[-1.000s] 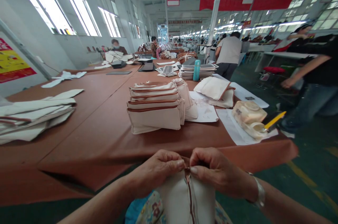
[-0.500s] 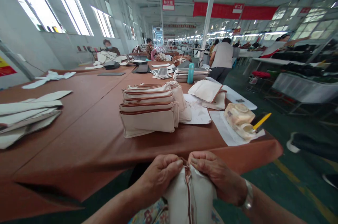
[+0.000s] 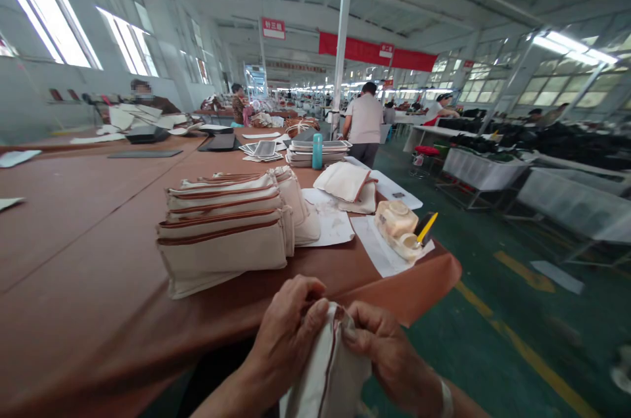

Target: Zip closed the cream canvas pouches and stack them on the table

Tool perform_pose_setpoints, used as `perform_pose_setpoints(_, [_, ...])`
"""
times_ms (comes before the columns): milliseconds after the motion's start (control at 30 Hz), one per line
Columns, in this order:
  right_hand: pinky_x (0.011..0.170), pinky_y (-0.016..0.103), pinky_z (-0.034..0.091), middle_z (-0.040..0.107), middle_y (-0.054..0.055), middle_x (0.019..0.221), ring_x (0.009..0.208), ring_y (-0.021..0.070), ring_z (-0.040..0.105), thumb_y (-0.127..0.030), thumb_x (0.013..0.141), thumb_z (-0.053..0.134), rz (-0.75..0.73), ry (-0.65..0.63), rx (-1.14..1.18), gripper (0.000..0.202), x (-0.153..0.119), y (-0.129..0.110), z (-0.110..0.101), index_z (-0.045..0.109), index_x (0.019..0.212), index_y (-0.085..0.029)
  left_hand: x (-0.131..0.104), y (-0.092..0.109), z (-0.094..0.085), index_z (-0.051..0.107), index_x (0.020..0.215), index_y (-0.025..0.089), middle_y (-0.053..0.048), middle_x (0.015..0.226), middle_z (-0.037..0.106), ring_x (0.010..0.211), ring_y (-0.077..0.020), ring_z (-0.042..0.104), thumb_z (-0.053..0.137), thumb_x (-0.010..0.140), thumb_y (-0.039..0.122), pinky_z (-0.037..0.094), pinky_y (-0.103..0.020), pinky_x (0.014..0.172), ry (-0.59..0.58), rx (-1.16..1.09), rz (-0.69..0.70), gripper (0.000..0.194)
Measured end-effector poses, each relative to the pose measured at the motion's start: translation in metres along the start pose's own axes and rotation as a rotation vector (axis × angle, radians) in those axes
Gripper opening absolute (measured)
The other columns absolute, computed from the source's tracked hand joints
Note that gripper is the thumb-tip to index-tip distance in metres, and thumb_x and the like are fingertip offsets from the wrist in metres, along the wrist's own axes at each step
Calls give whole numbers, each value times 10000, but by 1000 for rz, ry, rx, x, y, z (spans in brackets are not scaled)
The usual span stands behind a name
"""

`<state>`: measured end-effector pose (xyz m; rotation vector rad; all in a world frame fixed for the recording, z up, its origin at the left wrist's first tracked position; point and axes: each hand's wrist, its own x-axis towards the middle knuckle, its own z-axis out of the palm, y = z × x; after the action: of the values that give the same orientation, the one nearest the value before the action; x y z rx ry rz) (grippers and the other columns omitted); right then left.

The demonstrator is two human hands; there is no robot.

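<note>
A cream fabric pouch [image 3: 323, 372] with a brown-edged seam or opening down its middle is held upright at the near edge of the table. My left hand [image 3: 293, 326] pinches its top left side, thumb in front and fingers behind. My right hand [image 3: 384, 346], with a silver bracelet at the wrist, grips the top right side. Both hands are closed on the cloth near its top end. Beyond them stands a row of similar cream pouches [image 3: 227, 247] with brown edging, packed side by side on the brown table cover [image 3: 98, 273].
At right lie a stained plastic glue container [image 3: 397, 224] and a yellow-handled tool [image 3: 426, 229] on white paper. Farther back are flat cream pieces [image 3: 342, 181], a teal bottle [image 3: 317, 152] and stacked panels. A person [image 3: 365, 122] stands beyond, back turned; others work farther off.
My view has swung to the right, so the table's things sit farther left. The pouch now leans, and my hands have shifted their hold around its top end.
</note>
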<state>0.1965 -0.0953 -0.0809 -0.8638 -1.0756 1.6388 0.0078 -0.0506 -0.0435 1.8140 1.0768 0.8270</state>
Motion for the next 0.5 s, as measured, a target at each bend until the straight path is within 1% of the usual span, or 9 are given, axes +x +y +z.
perform_pose_setpoints(67, [571, 222, 307, 520, -10, 705, 598, 102, 406, -466, 843, 661, -7, 37, 79, 334, 0, 4, 0, 563, 861, -147, -3, 1, 3, 561, 975, 192, -51, 943, 569, 884, -206, 511, 540, 898, 458, 399, -273, 788, 112, 142, 55, 278])
perform_pose_setpoints(100, [585, 227, 323, 520, -9, 715, 611, 108, 420, -458, 870, 633, -19, 36, 82, 313, -1, 4, 0, 565, 881, -153, -6, 3, 4, 565, 956, 191, -48, 924, 572, 863, -207, 515, 564, 875, 475, 403, -271, 774, 109, 175, 60, 295])
perform_pose_setpoints(133, [597, 231, 334, 514, -10, 723, 626, 112, 426, -447, 888, 614, -33, 32, 62, 293, -2, 4, 0, 566, 886, -158, -9, 7, 6, 573, 923, 190, -40, 888, 579, 821, -201, 519, 596, 843, 492, 408, -264, 740, 69, 185, 54, 313])
perform_pose_setpoints(200, [599, 228, 341, 499, -14, 735, 640, 114, 413, -434, 904, 597, -73, 28, 9, 276, -5, 3, 0, 559, 857, -165, -13, 18, 9, 594, 894, 185, -22, 830, 603, 743, -182, 527, 656, 776, 479, 411, -240, 666, -65, 173, 6, 323])
perform_pose_setpoints(267, [576, 218, 328, 488, -17, 741, 634, 109, 390, -432, 902, 599, -109, 39, -7, 280, -7, 4, -1, 550, 835, -164, -13, 34, 13, 619, 923, 182, -7, 818, 640, 709, -166, 549, 657, 752, 384, 413, -218, 630, -176, 169, -70, 267])
perform_pose_setpoints(300, [564, 213, 319, 479, -21, 735, 627, 106, 381, -430, 898, 604, -114, 53, 8, 277, -7, 6, -2, 547, 839, -165, -12, 41, 15, 624, 944, 184, -1, 822, 656, 698, -159, 562, 641, 743, 322, 414, -210, 620, -207, 184, -98, 245])
perform_pose_setpoints(400, [532, 202, 288, 447, -41, 687, 579, 90, 346, -429, 866, 645, -105, 108, 118, 282, -5, 13, -9, 530, 845, -172, -8, 53, 22, 600, 1030, 197, 11, 836, 686, 661, -149, 602, 600, 688, 183, 415, -197, 587, -230, 290, -123, 342])
perform_pose_setpoints(433, [523, 199, 278, 447, -44, 674, 564, 85, 339, -433, 854, 659, -107, 130, 157, 293, -4, 16, -12, 522, 838, -174, -7, 52, 24, 587, 1046, 201, 11, 835, 691, 654, -153, 617, 594, 670, 158, 415, -198, 575, -227, 352, -111, 378])
perform_pose_setpoints(500, [500, 196, 255, 455, -47, 641, 531, 76, 326, -456, 835, 676, -116, 161, 198, 326, -2, 22, -17, 515, 819, -173, -4, 42, 28, 588, 1021, 209, 1, 834, 696, 673, -174, 649, 572, 670, 127, 424, -206, 575, -212, 520, -38, 361])
